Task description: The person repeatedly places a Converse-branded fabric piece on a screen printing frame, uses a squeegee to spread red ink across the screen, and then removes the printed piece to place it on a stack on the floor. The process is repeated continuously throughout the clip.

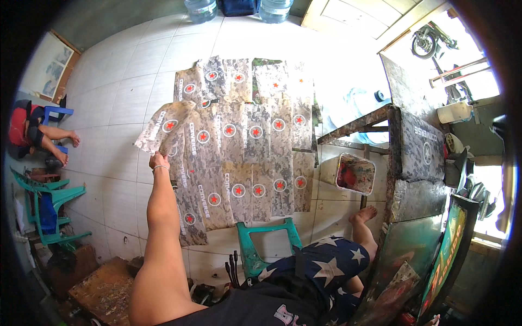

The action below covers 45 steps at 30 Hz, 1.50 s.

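My left hand [159, 161] reaches out over the floor, its fingers closed on the near edge of a camouflage-print fabric piece [163, 128]. That piece has a red star in a white ring and is partly lifted and curled, its far end over other pieces. Several similar camouflage pieces [255, 130] lie spread in overlapping rows on the tiles to the right of the hand. A dark bracelet-like band shows at my wrist. My right hand does not show.
A green plastic stool [268, 239] stands before my legs. To its right are a paint-stained bucket [356, 174] and a dark worktable [416, 201] with another camouflage piece [423, 146]. A person's legs [57, 138] and green chairs [49, 201] are left; water bottles [201, 10] stand far back.
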Tool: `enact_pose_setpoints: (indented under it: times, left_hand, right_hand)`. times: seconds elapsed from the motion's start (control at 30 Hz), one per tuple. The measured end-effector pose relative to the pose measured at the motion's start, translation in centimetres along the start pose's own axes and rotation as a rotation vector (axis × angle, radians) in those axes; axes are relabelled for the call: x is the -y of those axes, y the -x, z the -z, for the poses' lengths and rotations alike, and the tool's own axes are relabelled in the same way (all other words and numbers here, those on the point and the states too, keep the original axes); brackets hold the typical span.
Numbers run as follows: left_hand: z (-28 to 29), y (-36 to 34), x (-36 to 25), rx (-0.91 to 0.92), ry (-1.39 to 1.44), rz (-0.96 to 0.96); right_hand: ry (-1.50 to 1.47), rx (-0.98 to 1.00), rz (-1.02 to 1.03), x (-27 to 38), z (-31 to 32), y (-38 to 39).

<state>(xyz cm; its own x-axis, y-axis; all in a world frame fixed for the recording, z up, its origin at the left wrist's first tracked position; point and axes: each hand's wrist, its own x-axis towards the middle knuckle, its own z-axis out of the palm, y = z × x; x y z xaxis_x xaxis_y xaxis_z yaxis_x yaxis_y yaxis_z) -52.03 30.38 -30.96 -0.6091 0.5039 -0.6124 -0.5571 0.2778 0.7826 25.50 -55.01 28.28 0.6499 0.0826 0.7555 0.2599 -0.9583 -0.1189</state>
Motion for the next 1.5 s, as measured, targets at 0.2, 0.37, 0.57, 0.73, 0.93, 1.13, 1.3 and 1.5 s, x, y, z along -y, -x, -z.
enact_pose_setpoints:
  times: [0.2, 0.37, 0.57, 0.73, 0.93, 1.13, 1.3, 1.5]
  left_hand:
    - [6.2, 1.9, 2.6, -0.179, -0.264, 0.28]
    - [6.8, 6.7, 9.9, -0.276, -0.85, 0.043]
    - [-3.0, 31.1, 16.7, 0.76, -0.936, -0.848]
    - [-7.6, 59.7, 12.9, 1.66, -0.615, -0.922]
    - [-7.2, 84.1, 16.8, 2.541, -0.572, -1.08]
    - [-6.9, 92.2, 25.0, 2.811, -0.967, -1.689]
    - [-6.6, 91.7, 26.2, 2.794, -0.667, -1.873]
    - [-5.4, 92.1, 25.8, 2.723, -0.835, -1.841]
  right_hand:
    - [-0.029, 0.01, 0.031, 0.5, 0.0, -0.7]
    - [0.021, 0.052, 0.0, -1.5, 0.6, -1.2]
    - [0.077, 0.197, 0.008, -6.8, 0.6, -3.4]
    - [0.028, 0.432, 0.153, -7.7, 0.4, -4.9]
    - [0.374, 0.03, 0.754, -2.0, -0.3, -7.6]
    - [-0.028, 0.231, -0.062, 2.3, 2.0, -12.1]
    - [-0.05, 0.276, -0.142, 2.6, 3.5, -14.6]
    - [-0.093, 0.206, -0.055, 1.4, 3.0, -16.0]
